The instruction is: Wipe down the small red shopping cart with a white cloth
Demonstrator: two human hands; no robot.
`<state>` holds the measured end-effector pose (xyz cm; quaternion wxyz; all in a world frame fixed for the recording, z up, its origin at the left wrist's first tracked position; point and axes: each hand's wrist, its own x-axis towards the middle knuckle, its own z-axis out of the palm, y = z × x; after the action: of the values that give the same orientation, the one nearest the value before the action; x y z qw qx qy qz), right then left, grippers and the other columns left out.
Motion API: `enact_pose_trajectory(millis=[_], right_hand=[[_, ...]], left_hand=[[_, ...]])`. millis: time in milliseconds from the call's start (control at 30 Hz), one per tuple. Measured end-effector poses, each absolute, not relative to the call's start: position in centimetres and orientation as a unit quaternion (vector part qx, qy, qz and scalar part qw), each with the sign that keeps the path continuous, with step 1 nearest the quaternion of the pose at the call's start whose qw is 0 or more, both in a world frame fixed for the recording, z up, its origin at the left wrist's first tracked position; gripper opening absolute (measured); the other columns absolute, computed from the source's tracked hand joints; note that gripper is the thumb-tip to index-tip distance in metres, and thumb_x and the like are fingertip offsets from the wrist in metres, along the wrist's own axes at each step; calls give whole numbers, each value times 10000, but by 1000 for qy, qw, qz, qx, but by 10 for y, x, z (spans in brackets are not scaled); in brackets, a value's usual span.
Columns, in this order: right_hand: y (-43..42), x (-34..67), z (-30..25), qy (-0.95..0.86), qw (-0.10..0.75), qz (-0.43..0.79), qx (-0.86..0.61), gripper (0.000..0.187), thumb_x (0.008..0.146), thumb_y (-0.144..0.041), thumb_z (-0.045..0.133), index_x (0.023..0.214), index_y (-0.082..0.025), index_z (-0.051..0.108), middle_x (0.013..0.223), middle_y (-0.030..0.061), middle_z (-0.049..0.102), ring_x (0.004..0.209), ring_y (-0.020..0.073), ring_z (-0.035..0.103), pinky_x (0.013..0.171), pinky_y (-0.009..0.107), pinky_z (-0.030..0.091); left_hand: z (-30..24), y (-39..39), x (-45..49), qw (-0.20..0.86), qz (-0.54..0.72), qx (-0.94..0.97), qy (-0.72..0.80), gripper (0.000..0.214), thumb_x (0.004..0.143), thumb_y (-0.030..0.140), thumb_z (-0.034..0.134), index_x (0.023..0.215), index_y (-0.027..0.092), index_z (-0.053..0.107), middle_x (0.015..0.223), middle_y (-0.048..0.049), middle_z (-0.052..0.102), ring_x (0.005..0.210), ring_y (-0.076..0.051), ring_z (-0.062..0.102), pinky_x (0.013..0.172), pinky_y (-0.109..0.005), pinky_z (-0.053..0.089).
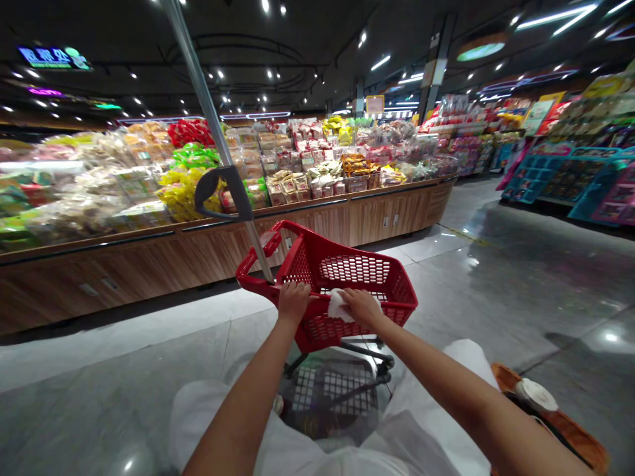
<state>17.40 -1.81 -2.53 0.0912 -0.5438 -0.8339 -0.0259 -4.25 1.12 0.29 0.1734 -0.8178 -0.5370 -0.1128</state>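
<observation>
Now, left grip [294,303] closed on the red cart's rim [285,225]; right grip [362,307] closed over white tissue [338,305].

A wheeled shopping basket [357,264] stands on the floor [501,277] ahead, bagged snacks [307,178] heaped on the surface [278,228] to its left, merchandise racks [560,172] off to the right

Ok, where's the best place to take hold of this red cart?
Take the red shopping cart by its near top rim, coming from above on the person's side, as the left hand does. The thick rim edges the mesh basket and faces the person, so fingers should close over it easily.
</observation>
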Motion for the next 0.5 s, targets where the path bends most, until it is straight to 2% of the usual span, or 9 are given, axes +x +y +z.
enact_pose_trajectory(millis=[133, 200, 300, 500], right_hand=[[-1, 128, -15, -854, 116, -27, -507, 412, 951, -305, 426, 1348, -197, 439, 1231, 106, 580, 1008, 204, 560, 840, 307, 384], [1, 133, -16, -858, 106, -22, -502, 399, 950, -326, 435, 1325, -194, 465, 1188, 107, 600, 993, 205, 563, 824, 301, 385], [-6, 182, -26, -855, 74, -19, -512, 388, 949, -350, 450, 1308, -209, 488, 1128, 94, 621, 959, 204, 573, 794, 292, 380], [-27, 279, -47, -810, 34, -47, -583, 382, 942, -349, 475, 1283, -183, 516, 1099, 114, 616, 964, 218, 568, 787, 298, 362]], left_hand=[[3, 9, -35, 159, -106, -817, -544, 187, 891, 253, 504, 918, 169, 669, 904, -113, 673, 940, -282, 558, 835, -408, 344], [4, 9, -37, 157, -104, -820, -540, 194, 892, 288, 513, 919, 175, 668, 912, -113, 671, 942, -282, 555, 840, -409, 340], [5, 9, -45, 162, -102, -824, -533, 269, 898, 384, 506, 922, 170, 667, 906, -124, 666, 942, -297, 548, 834, -415, 339], [3, 10, -47, 168, -108, -815, -544, 294, 897, 408, 502, 909, 169, 672, 896, -127, 664, 921, -306, 550, 825, -414, 341]])
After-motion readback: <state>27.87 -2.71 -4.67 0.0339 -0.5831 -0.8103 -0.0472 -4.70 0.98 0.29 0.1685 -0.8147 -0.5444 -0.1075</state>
